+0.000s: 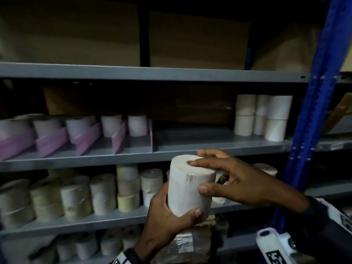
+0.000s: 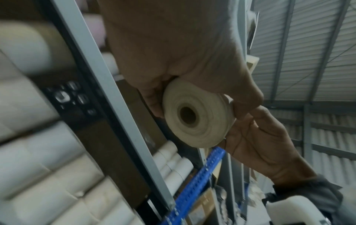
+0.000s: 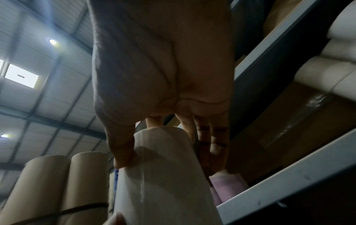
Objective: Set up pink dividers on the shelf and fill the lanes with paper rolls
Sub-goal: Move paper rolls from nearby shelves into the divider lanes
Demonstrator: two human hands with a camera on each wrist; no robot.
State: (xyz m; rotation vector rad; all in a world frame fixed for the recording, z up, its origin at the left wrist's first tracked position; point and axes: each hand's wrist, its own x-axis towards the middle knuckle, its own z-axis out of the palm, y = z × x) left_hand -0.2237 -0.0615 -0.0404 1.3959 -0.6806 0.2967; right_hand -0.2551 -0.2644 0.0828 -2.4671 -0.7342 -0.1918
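Gripping the lower part of a white paper roll (image 1: 188,185), the left hand (image 1: 167,223) curls its fingers and thumb round the smooth cylinder, which stands upright in the air in front of the shelf edge. The right hand (image 1: 234,180) clasps the same roll higher up, its thumb on the side wall and its fingers spread over the flat top, one fingertip at the small dark core hole. The left wrist view shows the roll's round end, tightly wound in fine rings.

Behind the hands runs a grey metal shelf (image 1: 190,141). On its left half, thin flat pink dividers (image 1: 87,139) stand on edge and form narrow lanes; a white roll sits at the back of each lane. The right end of this shelf holds a stack of white rolls (image 1: 262,116), two high. The shelf below (image 1: 106,219) is packed with cream and yellowish rolls. Brown cardboard boxes (image 1: 198,39) sit on the top shelf, and a blue perforated post (image 1: 312,111) stands at the right.
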